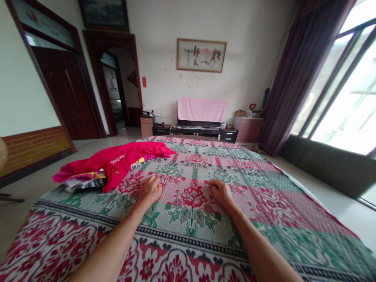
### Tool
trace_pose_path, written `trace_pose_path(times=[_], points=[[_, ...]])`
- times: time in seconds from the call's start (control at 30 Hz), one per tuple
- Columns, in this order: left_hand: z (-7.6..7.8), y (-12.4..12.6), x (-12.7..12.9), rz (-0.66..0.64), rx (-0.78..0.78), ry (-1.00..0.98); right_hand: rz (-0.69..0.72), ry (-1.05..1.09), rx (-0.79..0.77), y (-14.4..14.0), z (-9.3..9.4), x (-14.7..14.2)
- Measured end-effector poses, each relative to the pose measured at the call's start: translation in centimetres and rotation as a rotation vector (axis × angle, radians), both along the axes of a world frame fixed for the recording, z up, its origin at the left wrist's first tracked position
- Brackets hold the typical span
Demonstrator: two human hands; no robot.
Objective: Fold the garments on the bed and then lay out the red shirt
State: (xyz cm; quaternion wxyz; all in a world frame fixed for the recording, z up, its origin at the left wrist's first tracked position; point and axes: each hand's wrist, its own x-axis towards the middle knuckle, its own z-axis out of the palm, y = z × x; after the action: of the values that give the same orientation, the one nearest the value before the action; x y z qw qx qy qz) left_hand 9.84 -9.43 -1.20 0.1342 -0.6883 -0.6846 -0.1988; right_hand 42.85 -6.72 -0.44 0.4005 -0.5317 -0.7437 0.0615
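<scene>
My left hand (pixel 150 191) rests on the flowered cloth (pixel 194 225), its fingers curled in loosely and no object showing in them. To the right, my right hand (pixel 222 192) lies on the same cloth, likewise loosely closed with nothing visible inside. A red rose pattern lies between the two hands. Beyond my left hand, on the left part of the cloth, is a pile of clothes topped by a bright red shirt (pixel 129 156) with pale lettering. Pink, yellow and dark patterned garments (pixel 91 183) stick out beneath it. Neither hand touches the pile.
The cloth hangs over the surface's right edge. Against the far wall stands a low dark cabinet (pixel 229 136), with a pink towel (pixel 202 109) draped over something above it. A purple curtain (pixel 302 70) and a window are on the right. Dark doors (pixel 63 90) stand at left.
</scene>
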Motion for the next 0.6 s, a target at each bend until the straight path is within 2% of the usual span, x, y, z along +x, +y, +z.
trace_pose_path(times=[0.6], points=[[0.67,-0.47,0.71,0.059,-0.048,-0.065,0.029,-0.013,-0.020,-0.15,0.27,-0.03]])
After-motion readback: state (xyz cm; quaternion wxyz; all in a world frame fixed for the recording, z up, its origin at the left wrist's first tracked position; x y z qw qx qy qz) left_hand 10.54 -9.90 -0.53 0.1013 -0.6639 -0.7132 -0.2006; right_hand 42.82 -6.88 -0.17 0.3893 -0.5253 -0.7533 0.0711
